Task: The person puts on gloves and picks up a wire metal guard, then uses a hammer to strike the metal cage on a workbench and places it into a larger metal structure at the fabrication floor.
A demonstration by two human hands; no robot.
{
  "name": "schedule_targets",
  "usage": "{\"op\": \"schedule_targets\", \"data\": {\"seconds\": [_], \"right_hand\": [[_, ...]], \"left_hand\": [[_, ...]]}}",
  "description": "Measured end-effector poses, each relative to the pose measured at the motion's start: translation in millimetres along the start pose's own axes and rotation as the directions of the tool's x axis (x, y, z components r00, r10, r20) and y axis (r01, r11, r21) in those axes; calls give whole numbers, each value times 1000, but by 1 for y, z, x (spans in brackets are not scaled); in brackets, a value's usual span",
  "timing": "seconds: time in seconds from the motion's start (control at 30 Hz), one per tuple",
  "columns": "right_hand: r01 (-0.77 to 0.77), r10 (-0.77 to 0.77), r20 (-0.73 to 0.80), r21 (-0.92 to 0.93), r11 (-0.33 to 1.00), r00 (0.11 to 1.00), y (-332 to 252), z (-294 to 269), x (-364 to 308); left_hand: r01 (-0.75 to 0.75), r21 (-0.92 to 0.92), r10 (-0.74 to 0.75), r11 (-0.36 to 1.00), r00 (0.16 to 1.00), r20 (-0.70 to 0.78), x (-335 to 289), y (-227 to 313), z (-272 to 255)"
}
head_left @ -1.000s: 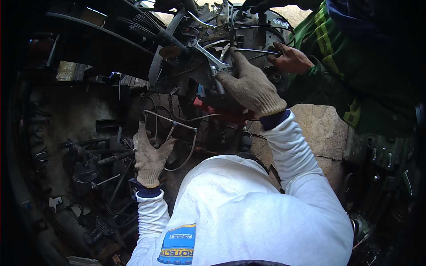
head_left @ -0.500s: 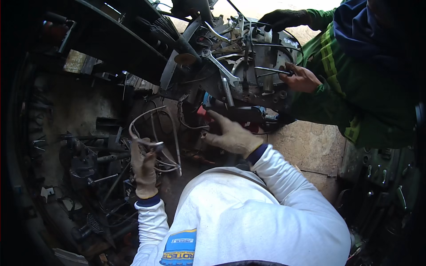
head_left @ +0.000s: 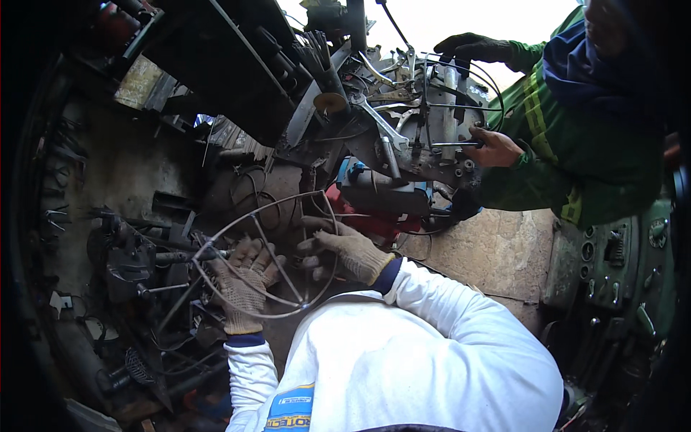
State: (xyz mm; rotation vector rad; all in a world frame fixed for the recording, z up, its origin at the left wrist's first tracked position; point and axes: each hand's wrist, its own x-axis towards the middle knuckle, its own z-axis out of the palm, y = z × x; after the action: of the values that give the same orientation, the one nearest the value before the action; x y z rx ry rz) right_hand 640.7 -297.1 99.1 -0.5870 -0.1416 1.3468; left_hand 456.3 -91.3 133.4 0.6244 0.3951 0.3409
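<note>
In front of my body is a round frame of thin metal rods (head_left: 268, 209), joined by several cross rods. My gloved left hand (head_left: 247, 286) is under its left part, palm up, with rods across the palm and the fingers loosely spread. The frame rests in this hand. My gloved right hand (head_left: 354, 253) is at the frame's right side, fingers apart and half bent. A rod passes in front of it; whether the fingertips touch the frame I cannot tell.
A bench beyond carries a large open-end wrench (head_left: 381, 121) and other tools. A red machine (head_left: 367, 219) stands below. At right, a co-worker's hand (head_left: 497, 147) holds a thin tool. A metal vise (head_left: 128, 252) is at left; a green machine panel (head_left: 612, 266) is at right.
The rod frame has turned and now faces me more broadly. My left fingers have spread beneath it. My right hand has come down and left, from near the red machine to the frame.
</note>
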Motion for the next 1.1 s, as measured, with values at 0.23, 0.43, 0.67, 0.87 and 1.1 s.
{"op": "schedule_targets", "data": {"seconds": [0.23, 0.43, 0.67, 0.87, 1.1], "right_hand": [[95, -119, -192, -127, 987, 974, 36, 43, 27], [310, -732, 119, -942, 131, 671, -22, 27, 38], [585, -817, -430, -571, 576, 384, -148, -97, -8], [595, -861, -431, -628, 502, 270, -163, -130, -3], [793, -657, -504, 98, 602, 561, -161, -102, 1]], "left_hand": [[-226, 348, 182, 910, 971, 154, -54, 36, -15], [-232, 205, 186, 951, 957, 221, -86, 94, -82], [-116, 310, 145, 944, 987, -73, -146, 134, -145], [-141, 414, 230, 899, 957, -175, -172, 115, -177], [-113, 459, 251, 881, 934, -254, -184, 94, -148]]}}
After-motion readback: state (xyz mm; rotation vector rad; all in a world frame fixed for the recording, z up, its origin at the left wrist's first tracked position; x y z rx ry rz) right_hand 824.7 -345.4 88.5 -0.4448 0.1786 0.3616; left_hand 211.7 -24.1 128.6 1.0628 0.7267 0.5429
